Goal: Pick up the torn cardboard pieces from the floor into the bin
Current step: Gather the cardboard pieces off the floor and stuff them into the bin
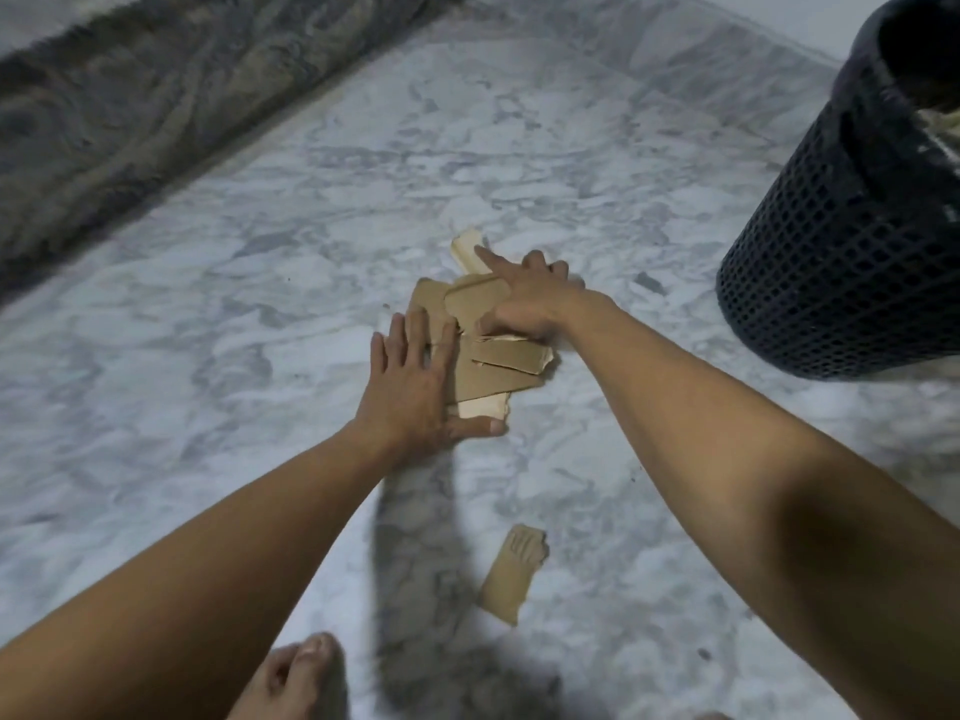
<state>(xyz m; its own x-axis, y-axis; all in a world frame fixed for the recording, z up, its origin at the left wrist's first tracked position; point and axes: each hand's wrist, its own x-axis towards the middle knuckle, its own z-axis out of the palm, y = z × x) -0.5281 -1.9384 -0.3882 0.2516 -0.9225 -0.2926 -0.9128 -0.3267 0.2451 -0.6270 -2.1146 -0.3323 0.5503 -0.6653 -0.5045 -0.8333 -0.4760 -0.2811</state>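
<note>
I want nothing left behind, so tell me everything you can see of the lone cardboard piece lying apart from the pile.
The lone cardboard piece is a brown, roughly oblong scrap, its far end torn ragged with paler corrugated ribs showing. It lies flat on the marbled floor, at the edge of a shadow, nearer the person than the pile and apart from it. Neither the left hand nor the right hand touches it; both are on the pile.

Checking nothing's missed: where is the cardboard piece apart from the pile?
Head view, lower centre: the stray piece lies on the floor, nearer the person than the pile, right of the bare foot.
</note>
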